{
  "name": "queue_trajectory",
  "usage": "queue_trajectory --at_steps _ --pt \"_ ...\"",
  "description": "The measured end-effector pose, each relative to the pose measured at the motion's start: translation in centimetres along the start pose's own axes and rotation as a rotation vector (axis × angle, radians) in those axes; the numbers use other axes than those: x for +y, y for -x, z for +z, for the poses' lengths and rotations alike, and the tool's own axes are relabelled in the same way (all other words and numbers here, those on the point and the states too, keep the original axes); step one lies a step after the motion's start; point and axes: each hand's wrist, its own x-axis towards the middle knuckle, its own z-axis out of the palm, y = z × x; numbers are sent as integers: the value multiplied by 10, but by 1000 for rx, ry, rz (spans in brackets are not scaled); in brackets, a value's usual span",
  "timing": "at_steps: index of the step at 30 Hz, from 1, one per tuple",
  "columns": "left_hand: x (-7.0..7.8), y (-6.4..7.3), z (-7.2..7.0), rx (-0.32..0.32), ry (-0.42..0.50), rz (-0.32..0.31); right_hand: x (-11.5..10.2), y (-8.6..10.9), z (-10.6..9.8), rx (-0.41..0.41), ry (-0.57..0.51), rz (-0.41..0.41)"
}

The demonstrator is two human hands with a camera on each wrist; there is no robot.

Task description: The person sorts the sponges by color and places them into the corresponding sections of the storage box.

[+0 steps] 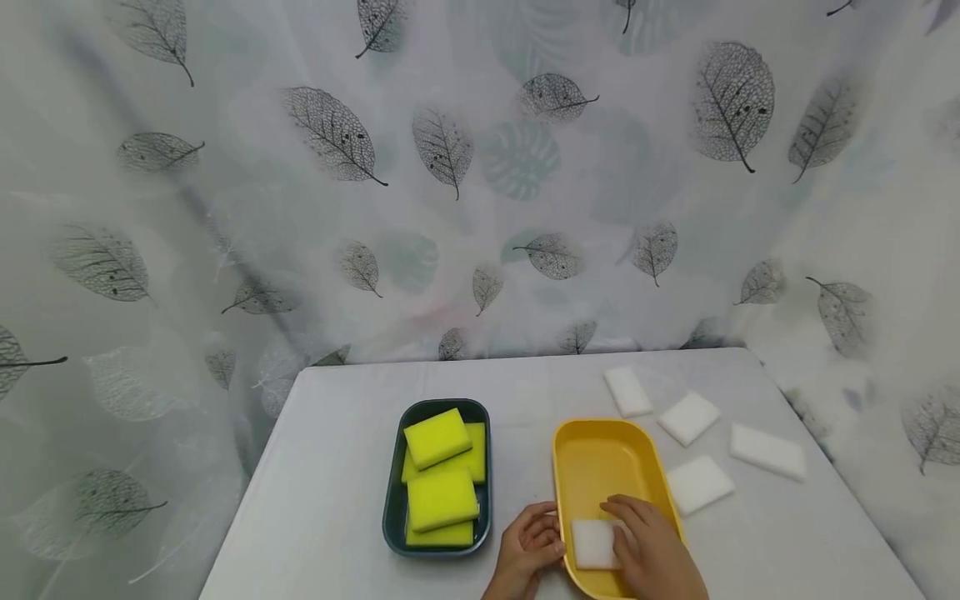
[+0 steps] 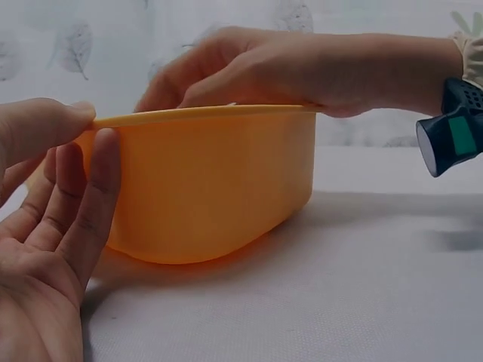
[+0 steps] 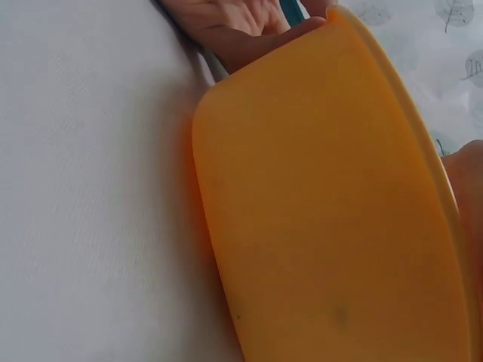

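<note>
- Your left hand [image 1: 527, 548] pinches the rim of the yellow tub [image 1: 600, 458], lower frame, right of centre.
- Your right hand [image 1: 651, 550] reaches inside, over a white block [image 1: 592, 546]; its grip can't be told.
- Four loose blocks [image 1: 767, 452] lie lower right on the surface [image 1: 322, 500].
- Yellow sponges [image 1: 442, 500] sit in the dark tub [image 1: 393, 492], lower centre.

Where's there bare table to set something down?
Bare table lies left of the dark container, in a narrower strip between it and the yellow container, beyond the left hand, and nearer the person than the four white blocks. The far right side, around those blocks, is crowded.
</note>
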Motion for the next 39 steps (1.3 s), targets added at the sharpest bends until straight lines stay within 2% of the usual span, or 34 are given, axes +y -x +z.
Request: queue_trajectory --at_steps 5,8,10,13,15,17,18,21,24,26,29,34,36,39 --pt "1 0 -1 10 15 -3 8 0 0 186 -175 -82" --pt "2 0 0 19 21 -13 13 0 -5 282 -254 -83" --pt "2 0 0 34 24 -24 16 -1 -12 320 -261 -34" --pt "3 0 0 54 27 -35 24 0 -23 335 -230 101" --pt "2 -2 1 44 27 -28 32 2 -30 310 -189 194" --pt "2 -2 1 31 27 -27 45 3 -34 293 -164 229" --pt "3 -2 1 29 28 -32 52 4 -35 284 -154 222" --pt "4 -2 1 30 22 -41 75 2 -36 273 -137 110" --pt "5 -2 1 41 23 -47 98 -1 -32 235 -65 1" --pt "5 -3 1 36 24 -32 110 -2 -29 192 0 -11" --pt "2 -2 1 28 13 -31 122 2 -26 92 77 52" --pt "-1 0 -2 22 -23 -53 128 11 -22 -103 83 192" --pt "0 0 -3 21 -24 -57 128 11 -22 -150 88 225" --pt "1 -2 -2 20 -22 -62 128 7 -24 -172 136 251"
